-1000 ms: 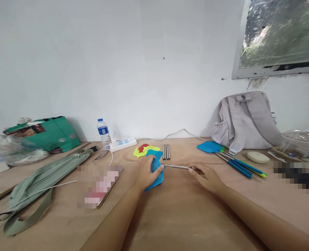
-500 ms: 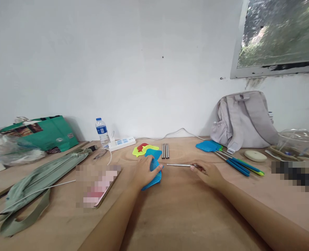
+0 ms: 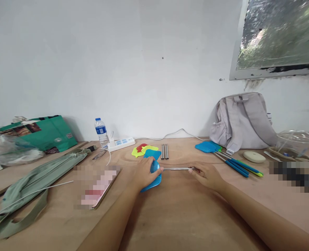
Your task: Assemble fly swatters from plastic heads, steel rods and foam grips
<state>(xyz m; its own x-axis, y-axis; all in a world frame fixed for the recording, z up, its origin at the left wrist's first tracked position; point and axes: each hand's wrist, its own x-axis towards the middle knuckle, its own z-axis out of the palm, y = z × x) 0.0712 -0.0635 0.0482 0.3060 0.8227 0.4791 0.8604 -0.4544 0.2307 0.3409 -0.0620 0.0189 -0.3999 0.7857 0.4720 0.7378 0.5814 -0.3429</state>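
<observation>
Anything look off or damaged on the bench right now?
Nothing is spilled or broken. The left hand presses the blue swatter head flat; the right hand holds the metal rod at its edge. The wall paint under the window is chipped.
</observation>
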